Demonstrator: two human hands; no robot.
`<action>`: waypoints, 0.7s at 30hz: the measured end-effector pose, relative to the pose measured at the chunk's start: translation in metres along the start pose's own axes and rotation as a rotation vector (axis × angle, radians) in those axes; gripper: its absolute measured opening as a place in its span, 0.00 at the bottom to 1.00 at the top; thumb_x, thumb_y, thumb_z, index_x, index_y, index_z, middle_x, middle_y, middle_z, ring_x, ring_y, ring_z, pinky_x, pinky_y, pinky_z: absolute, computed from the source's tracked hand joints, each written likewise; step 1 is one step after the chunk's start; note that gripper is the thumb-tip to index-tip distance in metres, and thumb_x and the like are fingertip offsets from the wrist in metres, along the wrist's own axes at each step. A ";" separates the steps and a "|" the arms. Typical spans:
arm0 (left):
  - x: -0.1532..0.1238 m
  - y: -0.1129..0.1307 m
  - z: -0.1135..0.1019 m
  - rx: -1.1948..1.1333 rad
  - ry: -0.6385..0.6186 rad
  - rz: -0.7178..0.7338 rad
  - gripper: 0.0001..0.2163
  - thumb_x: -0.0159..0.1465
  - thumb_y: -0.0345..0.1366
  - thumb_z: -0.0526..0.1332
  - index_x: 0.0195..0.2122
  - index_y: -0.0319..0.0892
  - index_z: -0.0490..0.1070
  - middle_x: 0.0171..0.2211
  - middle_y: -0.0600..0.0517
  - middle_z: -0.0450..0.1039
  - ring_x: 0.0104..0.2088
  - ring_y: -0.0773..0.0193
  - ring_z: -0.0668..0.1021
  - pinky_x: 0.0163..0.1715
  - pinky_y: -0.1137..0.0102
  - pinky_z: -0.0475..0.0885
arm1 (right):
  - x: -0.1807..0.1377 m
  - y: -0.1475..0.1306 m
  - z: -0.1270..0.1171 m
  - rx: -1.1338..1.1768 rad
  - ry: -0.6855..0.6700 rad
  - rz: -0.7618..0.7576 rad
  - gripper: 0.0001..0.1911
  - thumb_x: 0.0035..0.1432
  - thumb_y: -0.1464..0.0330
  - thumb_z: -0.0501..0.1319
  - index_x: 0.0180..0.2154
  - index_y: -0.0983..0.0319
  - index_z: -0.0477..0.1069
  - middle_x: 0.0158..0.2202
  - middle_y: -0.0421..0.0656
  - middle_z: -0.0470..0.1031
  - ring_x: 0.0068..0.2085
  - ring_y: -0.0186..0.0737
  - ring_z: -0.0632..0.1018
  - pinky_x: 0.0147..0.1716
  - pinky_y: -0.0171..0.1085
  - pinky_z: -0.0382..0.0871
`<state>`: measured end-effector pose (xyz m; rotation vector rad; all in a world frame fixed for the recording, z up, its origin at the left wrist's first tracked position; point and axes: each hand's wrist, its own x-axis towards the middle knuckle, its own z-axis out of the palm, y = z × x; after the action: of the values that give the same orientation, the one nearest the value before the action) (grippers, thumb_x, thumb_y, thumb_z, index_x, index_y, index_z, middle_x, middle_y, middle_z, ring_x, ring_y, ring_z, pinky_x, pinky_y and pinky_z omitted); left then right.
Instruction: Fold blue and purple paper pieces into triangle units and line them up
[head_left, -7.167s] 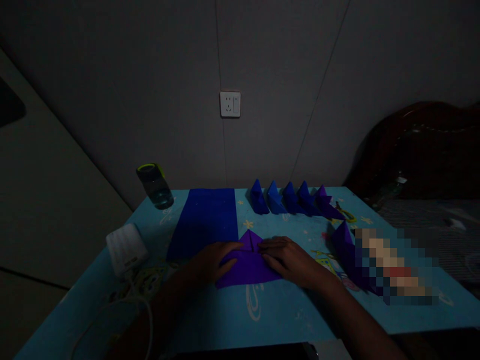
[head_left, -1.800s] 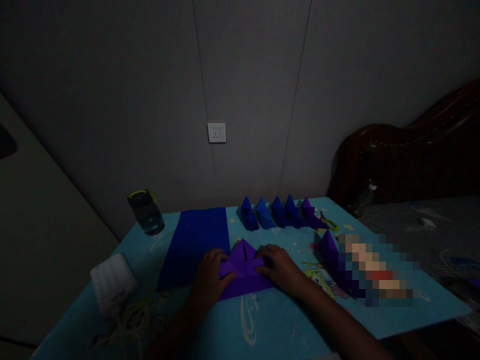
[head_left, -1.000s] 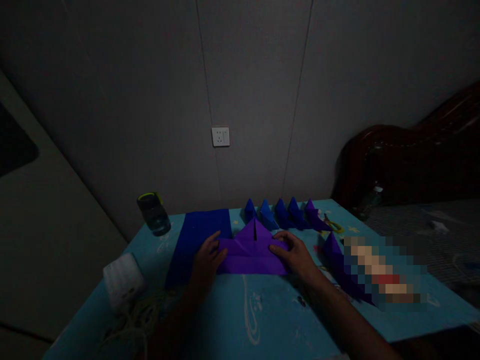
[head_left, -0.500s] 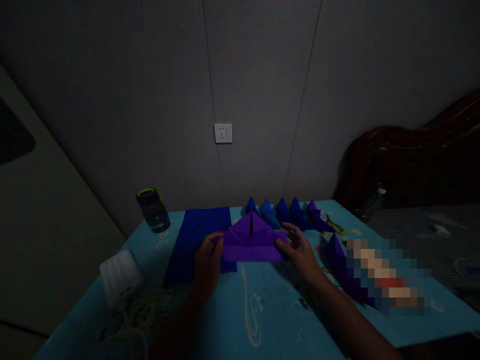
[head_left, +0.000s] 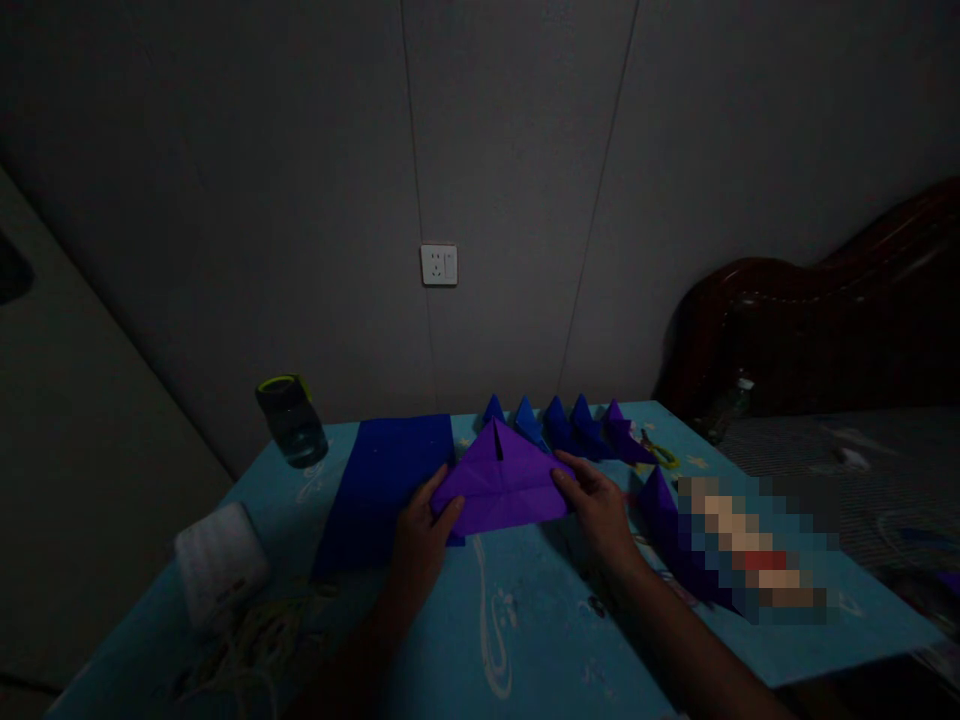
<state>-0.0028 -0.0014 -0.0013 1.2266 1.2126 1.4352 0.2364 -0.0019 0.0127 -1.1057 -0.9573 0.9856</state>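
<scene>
Between my two hands is a sheet of purple folded paper (head_left: pixel 506 492), peaked at the top with a dark slit below the peak. My left hand (head_left: pixel 424 530) pinches its left corner, thumb in front. At the right corner my right hand (head_left: pixel 596 500) grips it between thumb and fingers. Under and left of the paper lies a flat dark blue sheet (head_left: pixel 382 490). Behind it stand several folded paper boats in a row, among them a light blue boat (head_left: pixel 527 418) and a purple boat (head_left: pixel 619 428). A larger purple paper boat (head_left: pixel 667 520) rests right of my right forearm.
A water bottle (head_left: pixel 294 425) stands at the table's back left, with a white power adapter (head_left: pixel 221 560) and its cord nearer. Yellow-handled scissors (head_left: pixel 661 455) lie by the boats. A blurred patch (head_left: pixel 757 550) covers something at the right. Behind rises a wall with a socket (head_left: pixel 439 265).
The lower strip of the purple paper no longer shows square ends; its sides now slope to the corners. My left hand's thumb has shifted onto the front. The view has moved slightly right.
</scene>
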 end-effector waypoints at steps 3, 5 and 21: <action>0.000 0.001 -0.003 0.086 0.049 0.035 0.23 0.56 0.40 0.66 0.54 0.42 0.71 0.47 0.49 0.78 0.49 0.56 0.79 0.52 0.59 0.73 | -0.002 -0.003 0.002 0.015 -0.067 0.038 0.27 0.45 0.57 0.73 0.48 0.59 0.77 0.43 0.45 0.81 0.40 0.47 0.80 0.41 0.44 0.73; 0.000 0.002 -0.005 0.176 0.079 0.104 0.22 0.57 0.41 0.65 0.54 0.44 0.72 0.47 0.49 0.78 0.49 0.56 0.79 0.52 0.59 0.73 | -0.004 -0.007 0.005 0.012 -0.122 0.052 0.29 0.45 0.57 0.73 0.49 0.58 0.76 0.44 0.45 0.81 0.42 0.48 0.80 0.44 0.46 0.72; -0.003 0.008 -0.006 0.144 0.031 0.057 0.23 0.57 0.42 0.65 0.53 0.43 0.71 0.49 0.46 0.76 0.49 0.56 0.78 0.50 0.62 0.72 | -0.013 -0.017 0.005 -0.036 -0.079 -0.030 0.23 0.47 0.55 0.71 0.44 0.58 0.79 0.44 0.47 0.81 0.44 0.51 0.79 0.46 0.47 0.71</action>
<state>-0.0090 -0.0063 0.0061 1.3501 1.3305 1.4338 0.2310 -0.0160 0.0287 -1.0866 -1.0563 0.9971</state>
